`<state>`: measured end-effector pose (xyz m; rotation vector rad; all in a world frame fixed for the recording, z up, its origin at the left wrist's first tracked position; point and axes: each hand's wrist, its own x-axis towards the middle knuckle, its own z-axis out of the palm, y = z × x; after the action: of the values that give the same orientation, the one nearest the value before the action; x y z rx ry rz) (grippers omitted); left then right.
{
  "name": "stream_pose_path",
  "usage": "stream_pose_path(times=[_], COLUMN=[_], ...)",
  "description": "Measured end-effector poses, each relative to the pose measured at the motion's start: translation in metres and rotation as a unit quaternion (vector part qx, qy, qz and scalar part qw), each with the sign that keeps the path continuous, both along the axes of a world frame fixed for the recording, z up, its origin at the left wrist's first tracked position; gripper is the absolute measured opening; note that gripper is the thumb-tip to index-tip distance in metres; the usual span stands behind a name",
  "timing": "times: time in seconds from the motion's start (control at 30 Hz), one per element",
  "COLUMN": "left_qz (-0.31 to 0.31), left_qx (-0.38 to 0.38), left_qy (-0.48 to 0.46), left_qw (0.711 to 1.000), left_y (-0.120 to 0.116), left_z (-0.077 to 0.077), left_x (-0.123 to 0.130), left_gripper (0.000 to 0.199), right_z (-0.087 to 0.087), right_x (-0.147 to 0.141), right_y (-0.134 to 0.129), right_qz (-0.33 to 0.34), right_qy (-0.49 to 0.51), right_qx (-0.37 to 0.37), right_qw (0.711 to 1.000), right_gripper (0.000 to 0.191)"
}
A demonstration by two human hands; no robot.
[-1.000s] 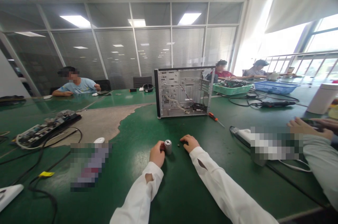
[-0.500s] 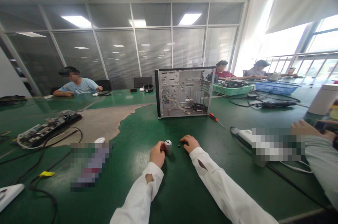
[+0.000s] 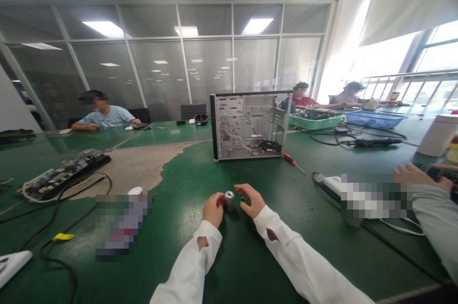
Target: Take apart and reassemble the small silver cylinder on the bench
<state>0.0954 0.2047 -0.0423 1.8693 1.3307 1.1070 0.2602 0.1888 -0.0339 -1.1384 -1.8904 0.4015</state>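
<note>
A small silver metal cylinder (image 3: 230, 203) stands upright on the green table, with dark marks on its top face. My left hand (image 3: 213, 209) has its fingers closed against the cylinder's left side. Just to the right of it, my right hand (image 3: 253, 200) arches over the table, thumb and forefinger apart. A tiny dark piece (image 3: 243, 198) shows in the gap between those fingers; whether they touch it I cannot tell.
An open computer case (image 3: 250, 127) stands beyond my hands, an orange-handled screwdriver (image 3: 294, 163) by its corner. Left are a circuit-board assembly (image 3: 67, 175) and black cables. Baskets (image 3: 317, 122) lie back right. A co-worker's hand (image 3: 411, 173) is at far right; other people sit behind.
My right hand has shifted left toward the cylinder, its fingers now arched around the tiny piece's spot. The cylinder has shifted slightly right; my left hand stays beside it.
</note>
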Motion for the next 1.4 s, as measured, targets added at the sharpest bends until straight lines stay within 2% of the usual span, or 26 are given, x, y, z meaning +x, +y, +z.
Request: stream_pose_path(times=[0.1, 0.2, 0.33, 0.47, 0.57, 0.7, 0.8, 0.87, 0.93, 1.03, 1.1, 1.17, 1.27, 1.3, 1.33, 1.4], left_qz=[-0.038, -0.071, -0.071, -0.058, -0.056, -0.054, -0.048, -0.046, -0.047, -0.05, -0.051, -0.051, -0.052, -0.05, -0.049, -0.045], left_qx=[-0.024, -0.034, -0.042, -0.054, -0.055, -0.055, -0.057, -0.06, -0.06, -0.051, -0.047, -0.048, -0.052, -0.052, -0.053, -0.053], left_qy=[-0.025, -0.039, -0.057, -0.068, -0.072, -0.072, -0.068, -0.064, -0.062, -0.061, -0.059, -0.059, -0.064, -0.065, -0.064, -0.064], left_qw=[0.999, 0.996, 0.995, 0.995, 0.994, 0.994, 0.995, 0.995, 0.995, 0.996, 0.996, 0.996, 0.995, 0.995, 0.995, 0.996], left_y=[-0.002, -0.004, -0.004, -0.002, -0.002, -0.003, -0.004, -0.004, -0.004, -0.003, -0.003, -0.003, -0.003, -0.003, -0.003, -0.003], left_z=[0.001, 0.002, 0.002, 0.0, 0.0, 0.001, 0.002, 0.002, 0.002, 0.0, -0.001, -0.002, -0.002, -0.001, -0.001, -0.001], left_x=[0.001, 0.002, 0.004, 0.004, 0.004, 0.003, 0.003, 0.003, 0.003, 0.003, 0.002, 0.002, 0.002, 0.002, 0.003, 0.003], left_gripper=[0.037, 0.036, 0.035, 0.031, 0.029, 0.029, 0.029, 0.029, 0.029, 0.028, 0.028, 0.027, 0.027, 0.027, 0.027, 0.027], right_z=[0.004, -0.001, -0.005, -0.008, -0.014, -0.029, -0.042, -0.051, -0.059, -0.064, -0.062, -0.054, -0.039, -0.034, -0.03, -0.025], right_x=[-0.019, -0.026, -0.017, 0.007, 0.036, 0.091, 0.141, 0.175, 0.207, 0.243, 0.254, 0.253, 0.23, 0.217, 0.201, 0.165], right_y=[-0.014, -0.019, -0.029, -0.057, -0.079, -0.104, -0.121, -0.132, -0.14, -0.15, -0.154, -0.158, -0.157, -0.155, -0.152, -0.14], right_qz=[0.039, 0.022, -0.008, -0.015, -0.06, -0.187, -0.293, -0.371, -0.419, -0.458, -0.474, -0.514, -0.579, -0.573, -0.544, -0.419], right_qy=[-0.002, -0.016, -0.019, -0.03, -0.055, -0.116, -0.17, -0.197, -0.229, -0.277, -0.294, -0.3, -0.303, -0.306, -0.31, -0.325], right_qx=[0.019, 0.004, -0.01, -0.007, -0.007, 0.013, 0.036, 0.05, 0.062, 0.076, 0.082, 0.098, 0.151, 0.17, 0.185, 0.186], right_qw=[0.999, 1.0, 1.0, 0.999, 0.997, 0.976, 0.94, 0.906, 0.877, 0.841, 0.826, 0.797, 0.742, 0.741, 0.758, 0.827], right_gripper=[0.056, 0.048, 0.045, 0.048, 0.049, 0.045, 0.047, 0.05, 0.054, 0.056, 0.057, 0.057, 0.055, 0.054, 0.052, 0.045])
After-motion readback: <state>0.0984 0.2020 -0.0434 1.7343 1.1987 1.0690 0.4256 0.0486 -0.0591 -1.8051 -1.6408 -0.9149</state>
